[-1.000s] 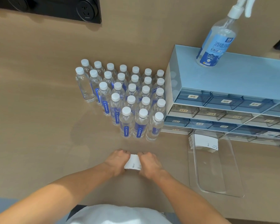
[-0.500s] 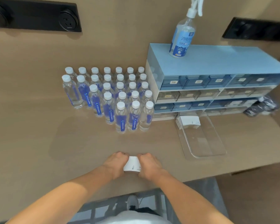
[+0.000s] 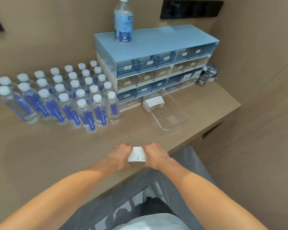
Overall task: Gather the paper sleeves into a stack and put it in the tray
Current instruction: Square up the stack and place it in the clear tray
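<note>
Paper sleeves, white and flattened into a small stack (image 3: 137,155), are pressed between two bare hands close to the near edge of the brown wooden counter (image 3: 40,150). The left hand (image 3: 119,154) is curled against the stack's left side and the right hand (image 3: 154,155) against its right side — both are closed on it, fingers hidden beneath or behind the paper. Small dark print is seen on the top sleeve.

Beyond the stack and to its right, a clear rectangular plastic tray (image 3: 169,119) lies on the counter, well apart from the hands. A second pile of white paper sleeves (image 3: 154,103) is held in the tray's far end. Just behind the tray, a blue-topped drawer organiser with translucent labelled drawers (image 3: 156,67) is set against the wall, and a clear spray bottle with a blue label (image 3: 123,25) stands upright on its top. A dark wrapped bundle (image 3: 206,75) is tucked at the organiser's right end.

Beyond the stack and to its left, a block of clear water bottles with white caps and blue labels (image 3: 65,98) is ranked in rows — its right edge just beside the organiser.
</note>
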{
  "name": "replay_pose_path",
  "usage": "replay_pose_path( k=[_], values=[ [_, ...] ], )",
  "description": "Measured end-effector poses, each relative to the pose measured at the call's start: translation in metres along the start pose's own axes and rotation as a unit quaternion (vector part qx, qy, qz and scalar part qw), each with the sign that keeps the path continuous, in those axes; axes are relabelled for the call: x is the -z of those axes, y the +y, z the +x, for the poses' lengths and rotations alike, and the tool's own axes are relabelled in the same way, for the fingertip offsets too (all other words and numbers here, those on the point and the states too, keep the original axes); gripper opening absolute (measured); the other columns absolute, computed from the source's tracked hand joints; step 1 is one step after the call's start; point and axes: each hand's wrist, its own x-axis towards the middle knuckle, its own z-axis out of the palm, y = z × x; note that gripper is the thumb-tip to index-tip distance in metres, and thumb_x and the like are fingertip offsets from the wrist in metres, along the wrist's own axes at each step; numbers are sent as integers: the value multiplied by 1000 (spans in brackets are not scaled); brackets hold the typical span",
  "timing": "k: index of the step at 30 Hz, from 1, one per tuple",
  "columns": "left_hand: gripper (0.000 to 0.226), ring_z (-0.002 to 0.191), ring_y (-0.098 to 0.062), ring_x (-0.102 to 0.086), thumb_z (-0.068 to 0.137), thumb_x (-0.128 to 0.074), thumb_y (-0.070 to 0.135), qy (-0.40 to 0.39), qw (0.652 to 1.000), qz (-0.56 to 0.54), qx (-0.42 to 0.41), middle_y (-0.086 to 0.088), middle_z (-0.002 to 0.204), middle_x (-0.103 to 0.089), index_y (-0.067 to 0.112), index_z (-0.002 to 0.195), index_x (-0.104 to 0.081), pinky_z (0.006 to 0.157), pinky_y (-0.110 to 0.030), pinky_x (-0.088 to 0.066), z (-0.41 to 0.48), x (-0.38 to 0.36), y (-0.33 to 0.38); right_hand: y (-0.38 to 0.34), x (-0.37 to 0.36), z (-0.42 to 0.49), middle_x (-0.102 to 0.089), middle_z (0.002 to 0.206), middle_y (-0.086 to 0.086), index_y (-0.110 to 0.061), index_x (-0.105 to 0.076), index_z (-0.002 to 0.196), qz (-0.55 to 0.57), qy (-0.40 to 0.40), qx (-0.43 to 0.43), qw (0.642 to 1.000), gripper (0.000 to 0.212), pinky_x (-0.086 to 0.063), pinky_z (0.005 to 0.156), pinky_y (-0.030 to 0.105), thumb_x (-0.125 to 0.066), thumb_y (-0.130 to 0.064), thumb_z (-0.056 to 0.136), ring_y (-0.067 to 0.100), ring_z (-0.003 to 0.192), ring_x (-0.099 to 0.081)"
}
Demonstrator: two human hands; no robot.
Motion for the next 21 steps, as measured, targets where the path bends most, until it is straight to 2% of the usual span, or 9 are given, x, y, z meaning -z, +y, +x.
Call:
replay_pose_path(
  k=[5,8,11,14,19,21],
  values=[
    [38,98,-33,-63,76,-71,22,26,999,19,-32,-11,108,-63,12,107,-52,74,-37,-49,37,36,27,38,33,9,-64,102,13,-11,-54,105,-4,35,-17,999,37,-39,64,33,-73,-14,73,36,93,-63],
    [42,97,-31,-63,73,-73,21,47,998,41,-30,-10,107,-63,13,108,-52,72,-35,-51,70,61,44,69,59,27,-64,105,13,-13,-55,109,-11,58,-20,998,42,-41,66,32,-74,-18,72,35,95,-64],
    [48,99,-29,-62,71,-74,22,75,996,55,-18,-8,111,-62,15,113,-52,70,-33,-48,113,84,60,107,88,56,-66,105,13,-14,-55,108,-20,85,1,996,46,-46,70,35,-78,-21,70,36,96,-64],
    [53,102,-28,-61,71,-73,26,99,993,67,5,-8,113,-61,15,119,-51,75,-35,-51,159,98,77,150,112,88,-66,106,12,-14,-55,106,-26,104,35,994,44,-50,75,37,-78,-20,69,35,97,-64],
    [51,100,-28,-59,72,-75,23,84,994,59,49,-11,111,-61,11,116,-52,75,-36,-50,227,102,115,221,134,135,-67,109,11,-15,-58,113,-42,69,71,994,44,-52,80,37,-74,-17,72,34,99,-65],
    [49,103,-29,-58,74,-73,22,79,993,50,68,-12,112,-61,10,118,-53,77,-36,-49,247,98,125,243,138,151,-66,107,12,-15,-56,115,-47,45,90,994,45,-50,74,36,-74,-18,74,35,98,-65]
  ],
)
